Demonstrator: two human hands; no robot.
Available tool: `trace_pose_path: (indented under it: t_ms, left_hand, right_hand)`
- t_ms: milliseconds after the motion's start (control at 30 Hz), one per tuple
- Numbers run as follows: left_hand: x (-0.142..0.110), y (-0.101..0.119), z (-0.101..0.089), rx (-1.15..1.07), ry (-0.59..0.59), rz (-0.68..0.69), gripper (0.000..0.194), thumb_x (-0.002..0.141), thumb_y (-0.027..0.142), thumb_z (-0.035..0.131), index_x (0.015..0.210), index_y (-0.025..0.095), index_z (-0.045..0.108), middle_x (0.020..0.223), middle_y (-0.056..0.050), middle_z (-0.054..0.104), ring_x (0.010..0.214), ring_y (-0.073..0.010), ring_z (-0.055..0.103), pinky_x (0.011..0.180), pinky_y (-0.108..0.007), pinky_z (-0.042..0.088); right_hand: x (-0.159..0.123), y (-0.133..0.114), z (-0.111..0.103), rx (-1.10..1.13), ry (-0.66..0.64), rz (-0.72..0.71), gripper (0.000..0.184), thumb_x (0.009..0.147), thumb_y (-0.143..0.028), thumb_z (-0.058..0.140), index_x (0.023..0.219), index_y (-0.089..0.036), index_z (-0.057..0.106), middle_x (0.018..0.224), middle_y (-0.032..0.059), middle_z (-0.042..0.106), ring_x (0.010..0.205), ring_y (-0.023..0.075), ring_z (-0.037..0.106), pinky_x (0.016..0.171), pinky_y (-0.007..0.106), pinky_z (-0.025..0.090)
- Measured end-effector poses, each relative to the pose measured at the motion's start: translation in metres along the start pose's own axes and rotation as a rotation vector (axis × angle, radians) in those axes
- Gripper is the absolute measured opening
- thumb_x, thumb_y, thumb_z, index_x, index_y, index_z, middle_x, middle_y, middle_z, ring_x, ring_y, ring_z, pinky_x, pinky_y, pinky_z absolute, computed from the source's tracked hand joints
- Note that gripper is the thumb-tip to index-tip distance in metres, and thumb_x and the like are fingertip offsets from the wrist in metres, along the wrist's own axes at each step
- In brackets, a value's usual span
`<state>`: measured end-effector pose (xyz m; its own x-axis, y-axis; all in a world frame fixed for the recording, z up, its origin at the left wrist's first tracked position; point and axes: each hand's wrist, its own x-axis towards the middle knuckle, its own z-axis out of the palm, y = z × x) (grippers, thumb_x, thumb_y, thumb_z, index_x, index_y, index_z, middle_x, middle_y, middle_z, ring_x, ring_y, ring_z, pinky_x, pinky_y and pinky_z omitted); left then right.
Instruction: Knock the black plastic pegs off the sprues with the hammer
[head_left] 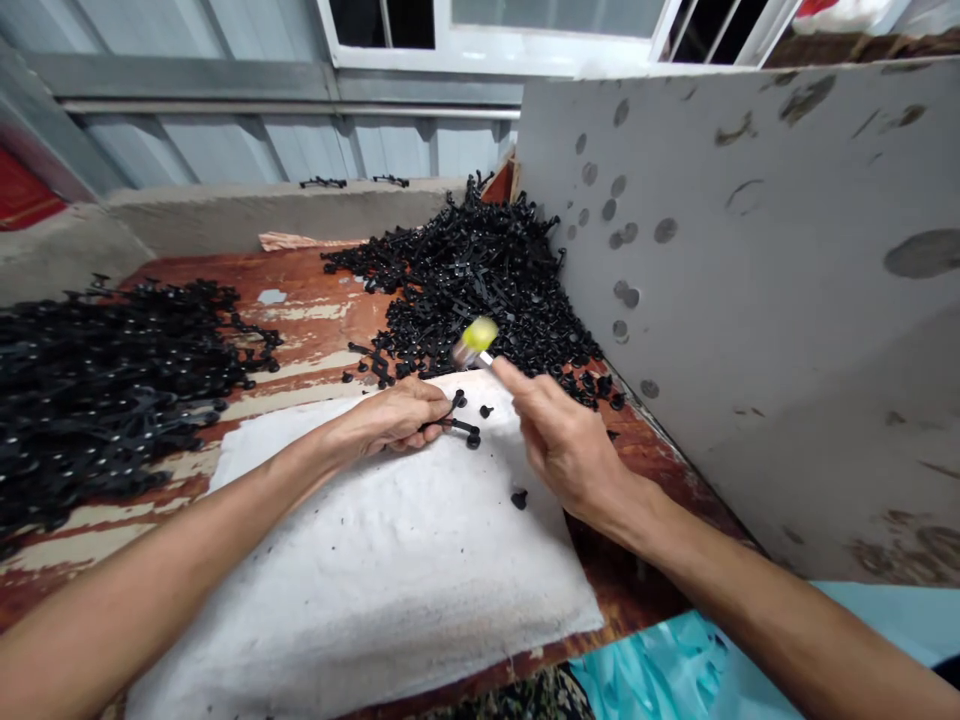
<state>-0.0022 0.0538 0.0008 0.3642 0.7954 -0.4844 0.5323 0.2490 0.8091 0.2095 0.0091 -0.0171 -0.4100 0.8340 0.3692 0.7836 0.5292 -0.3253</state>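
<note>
My left hand pinches a black plastic piece with branching arms that end in round knobs, held just over the white cloth. In my right hand is a small hammer with a yellow face, blurred by motion and raised above the left hand's fingers. Two loose black knobs lie on the cloth: a small one beside the held piece, and a larger one below my right hand.
A big heap of black plastic parts stands behind the cloth, and another heap lies at the left. A grey spotted panel walls the right side. Light-blue plastic sheeting hangs at the lower right. Behind is a corrugated metal wall.
</note>
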Motion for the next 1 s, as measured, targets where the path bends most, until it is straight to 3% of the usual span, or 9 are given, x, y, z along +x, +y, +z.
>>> trace_pose_path:
  t_ms: [67, 200, 333, 400, 500, 733, 800, 900, 1000]
  left_hand:
    - [0.001, -0.001, 0.000, -0.007, -0.008, 0.019, 0.035, 0.085, 0.034, 0.053, 0.055, 0.017, 0.048, 0.040, 0.005, 0.040, 0.031, -0.0047, 0.030, 0.033, -0.017, 0.019]
    - [0.003, -0.002, 0.000, 0.035, 0.005, -0.025, 0.035, 0.084, 0.035, 0.055, 0.055, 0.018, 0.047, 0.040, 0.005, 0.041, 0.030, -0.0051, 0.030, 0.031, -0.017, 0.019]
    - [0.002, -0.002, -0.001, 0.050, 0.009, 0.005, 0.037, 0.085, 0.040, 0.054, 0.055, 0.019, 0.047, 0.039, 0.005, 0.040, 0.030, -0.0053, 0.030, 0.032, -0.017, 0.017]
    - [-0.003, -0.002, -0.005, 0.088, -0.006, 0.051, 0.039, 0.084, 0.043, 0.055, 0.055, 0.019, 0.048, 0.039, 0.004, 0.040, 0.031, -0.0056, 0.030, 0.034, -0.018, 0.018]
    - [-0.017, -0.005, -0.011, 0.137, -0.070, 0.141, 0.040, 0.080, 0.048, 0.059, 0.056, 0.018, 0.050, 0.044, 0.003, 0.046, 0.036, -0.0066, 0.035, 0.037, -0.018, 0.022]
    - [-0.042, -0.004, -0.014, 0.437, -0.294, 0.279, 0.034, 0.081, 0.041, 0.059, 0.055, 0.018, 0.057, 0.052, 0.001, 0.051, 0.050, -0.0116, 0.041, 0.050, -0.021, 0.032]
    - [-0.050, -0.001, -0.011, 0.536, -0.223, 0.335, 0.023, 0.078, 0.037, 0.062, 0.064, 0.019, 0.062, 0.063, -0.001, 0.057, 0.061, -0.0150, 0.049, 0.060, -0.022, 0.037]
    - [-0.066, -0.004, -0.006, 0.602, 0.129, 0.429, 0.015, 0.075, 0.036, 0.065, 0.080, 0.022, 0.065, 0.085, -0.004, 0.062, 0.084, -0.0209, 0.055, 0.075, -0.026, 0.041]
    - [-0.081, -0.019, -0.002, 0.430, 0.408, 0.290, 0.023, 0.080, 0.043, 0.059, 0.079, 0.021, 0.059, 0.076, -0.002, 0.060, 0.068, -0.0166, 0.053, 0.062, -0.025, 0.041]
  right_hand:
    - [0.000, -0.001, 0.000, -0.026, -0.100, -0.004, 0.057, 0.089, -0.007, 0.037, 0.144, -0.020, 0.049, 0.089, 0.0070, 0.062, 0.064, 0.0166, 0.057, 0.061, 0.028, 0.050]
    - [0.002, -0.003, 0.002, -0.010, -0.025, 0.038, 0.057, 0.091, -0.007, 0.035, 0.147, -0.016, 0.044, 0.097, 0.0106, 0.064, 0.075, 0.0191, 0.062, 0.067, 0.029, 0.051]
    - [0.000, 0.001, 0.000, 0.009, -0.131, 0.017, 0.058, 0.087, -0.006, 0.040, 0.143, -0.021, 0.050, 0.087, 0.0071, 0.065, 0.068, 0.0188, 0.063, 0.065, 0.030, 0.052]
    - [-0.005, 0.007, -0.002, 0.080, -0.049, 0.010, 0.053, 0.091, -0.009, 0.038, 0.141, -0.019, 0.052, 0.090, 0.0086, 0.067, 0.077, 0.0209, 0.066, 0.073, 0.034, 0.055]
    - [-0.018, 0.014, -0.005, 0.094, 0.041, 0.033, 0.049, 0.094, -0.013, 0.036, 0.139, -0.017, 0.053, 0.094, 0.0106, 0.070, 0.083, 0.0230, 0.068, 0.078, 0.039, 0.056]
    - [-0.036, 0.004, 0.001, 0.054, -0.047, 0.014, 0.050, 0.091, -0.009, 0.038, 0.138, -0.013, 0.055, 0.099, 0.0146, 0.073, 0.081, 0.0241, 0.070, 0.076, 0.042, 0.058]
    - [-0.037, 0.001, 0.002, 0.166, -0.054, -0.007, 0.048, 0.091, -0.010, 0.038, 0.136, -0.013, 0.057, 0.106, 0.0144, 0.073, 0.087, 0.0231, 0.071, 0.079, 0.040, 0.058]
    - [-0.039, 0.003, 0.002, 0.298, -0.012, 0.007, 0.047, 0.091, -0.011, 0.040, 0.135, -0.012, 0.057, 0.122, 0.0140, 0.070, 0.101, 0.0222, 0.070, 0.086, 0.038, 0.058]
    - [-0.045, 0.007, -0.001, 0.326, 0.050, 0.072, 0.045, 0.092, -0.014, 0.042, 0.134, -0.011, 0.058, 0.126, 0.0138, 0.068, 0.107, 0.0226, 0.069, 0.092, 0.039, 0.056]
